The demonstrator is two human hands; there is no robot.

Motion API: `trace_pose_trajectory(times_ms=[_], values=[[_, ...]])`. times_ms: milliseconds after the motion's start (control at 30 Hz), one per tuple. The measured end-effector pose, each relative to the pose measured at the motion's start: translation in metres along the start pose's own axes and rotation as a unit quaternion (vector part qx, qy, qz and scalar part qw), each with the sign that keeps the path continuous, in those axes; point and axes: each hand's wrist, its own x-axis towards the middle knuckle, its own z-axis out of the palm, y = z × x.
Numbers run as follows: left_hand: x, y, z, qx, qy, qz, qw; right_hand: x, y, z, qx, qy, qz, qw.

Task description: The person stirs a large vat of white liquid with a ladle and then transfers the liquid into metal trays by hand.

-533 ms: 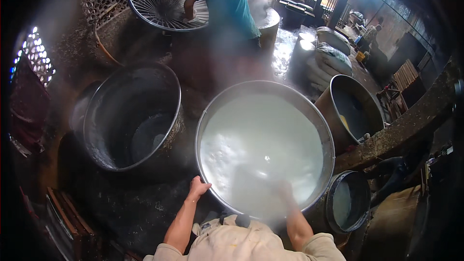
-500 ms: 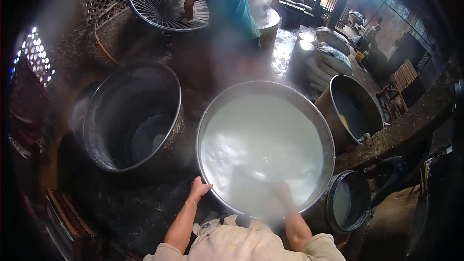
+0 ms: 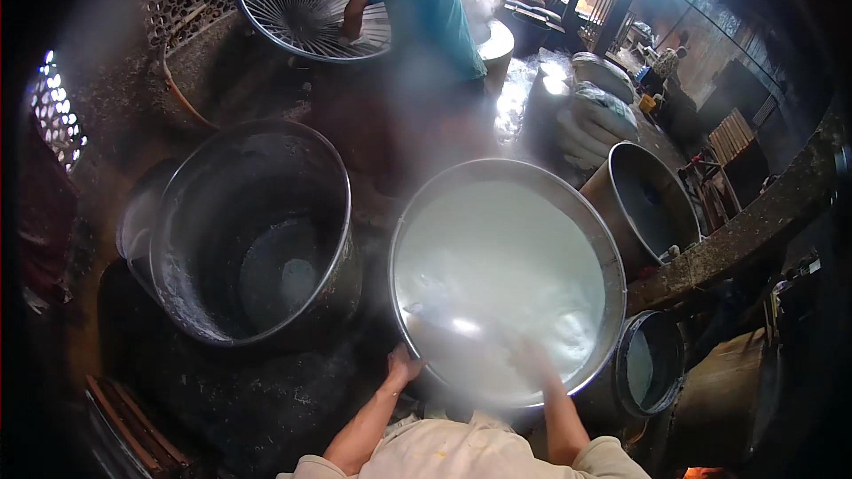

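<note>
A big round metal vat (image 3: 614,253) stands right in front of me, filled with whitish, cloudy liquid (image 3: 506,244). My left hand (image 3: 404,365) is closed on its near-left rim, with the thumb over the edge. Inside the near part of the vat, my right hand (image 3: 530,357) reaches down at the liquid. Steam and blur hide its fingers, so whether they hold anything does not show. Bright ripples mark the surface around that hand.
Left of the vat stands a deep dark tub (image 3: 226,293) with a little liquid at its bottom. A tall metal drum (image 3: 635,200) and a smaller bucket (image 3: 641,371) stand to the right. Ahead, a person in a teal shirt (image 3: 426,13) bends over a wide spoked basin (image 3: 266,4).
The vat and the dark tub sit further right in the view. Bright ripples have spread to the right side of the liquid. My left hand keeps to the rim, my right to the liquid.
</note>
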Motion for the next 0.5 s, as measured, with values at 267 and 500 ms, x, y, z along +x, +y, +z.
trace_pose_trajectory(times_ms=[267,500], values=[[-0.012,0.01,-0.006,0.004,-0.008,-0.019,1.0,0.134,-0.066,-0.016,-0.149,0.156,-0.115,0.97],[-0.009,0.002,0.004,-0.028,0.051,-0.009,0.998,0.193,-0.003,0.02,-0.285,0.085,-0.031,0.954]])
